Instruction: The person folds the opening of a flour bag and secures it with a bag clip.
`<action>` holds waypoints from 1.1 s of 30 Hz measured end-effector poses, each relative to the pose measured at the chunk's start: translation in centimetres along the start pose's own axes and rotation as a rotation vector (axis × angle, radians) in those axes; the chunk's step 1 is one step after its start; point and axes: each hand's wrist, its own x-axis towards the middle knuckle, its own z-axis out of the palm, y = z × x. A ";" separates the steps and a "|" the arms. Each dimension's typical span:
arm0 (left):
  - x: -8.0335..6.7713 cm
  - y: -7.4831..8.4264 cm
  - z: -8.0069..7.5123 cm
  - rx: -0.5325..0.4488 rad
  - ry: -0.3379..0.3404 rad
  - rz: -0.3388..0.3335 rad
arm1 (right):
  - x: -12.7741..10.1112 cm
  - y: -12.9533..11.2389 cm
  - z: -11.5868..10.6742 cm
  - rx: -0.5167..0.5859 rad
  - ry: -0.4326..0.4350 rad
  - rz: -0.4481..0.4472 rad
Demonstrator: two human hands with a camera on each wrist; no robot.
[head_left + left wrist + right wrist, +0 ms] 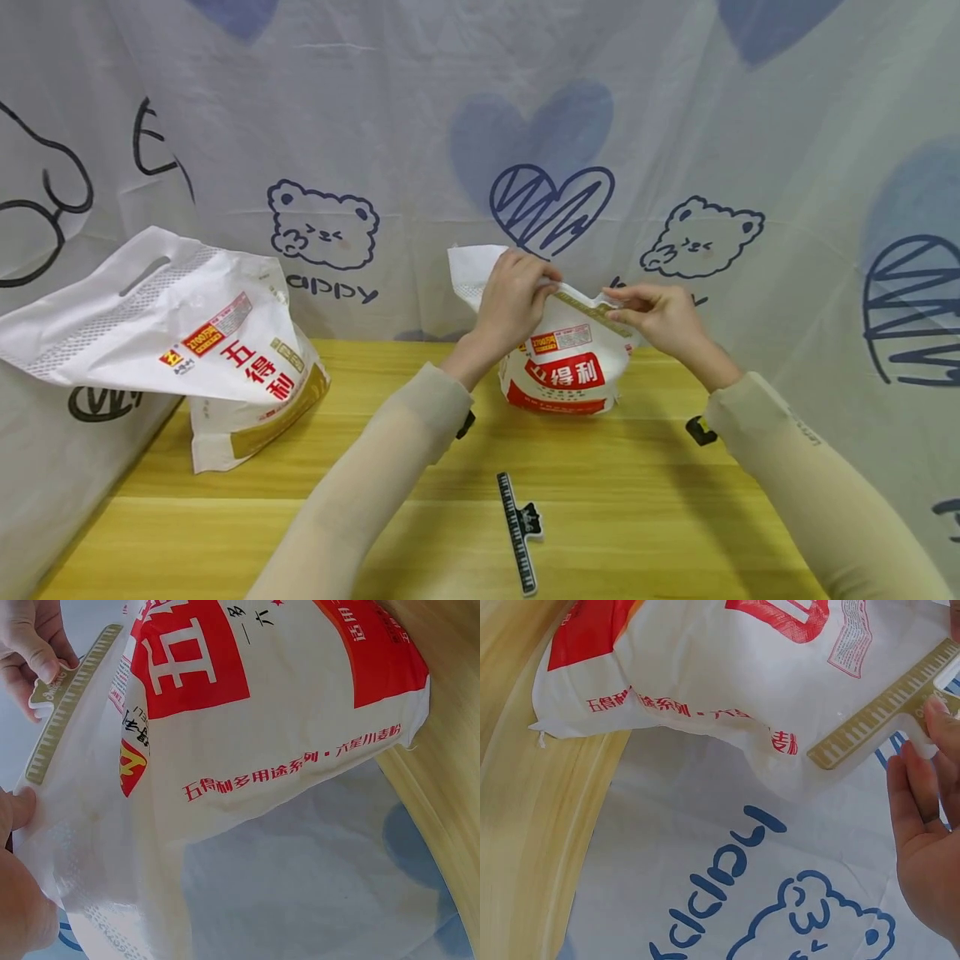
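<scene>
A pale fabric backdrop hung behind and along both sides of the worktop, creased in soft folds; it was printed with solid blue hearts, a scribbled outline heart, line-drawn bears and the dark letters "appy"; the worktop was of light yellow wood with a visible grain and a seam running across it; the light was even and soft, with faint shadows on the wood.

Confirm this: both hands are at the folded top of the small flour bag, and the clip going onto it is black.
Not quite. The clip on the small flour bag is gold, as the head view shows; the black clip lies on the table. Left hand and right hand are at the top.
</scene>
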 end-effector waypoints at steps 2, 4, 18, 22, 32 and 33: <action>0.0 -0.1 -0.1 0.009 0.007 0.005 | 0.0 -0.2 0.0 0.002 -0.006 0.009; 0.0 -0.1 -0.2 0.016 0.005 0.007 | 0.0 -0.3 0.0 0.008 -0.011 0.023; -0.5 -0.2 -1.4 0.073 -0.044 0.014 | -1.0 -1.3 1.0 0.089 0.028 0.144; -1.1 -0.4 -1.8 0.078 -0.042 0.023 | -1.3 -1.2 1.3 0.109 0.081 0.112; -3.2 -0.6 -3.2 0.058 -0.026 -0.057 | -2.2 -1.5 2.2 0.193 0.218 0.017; -3.5 -0.7 -3.4 0.049 -0.012 -0.061 | -2.3 -1.7 2.3 0.198 0.231 0.010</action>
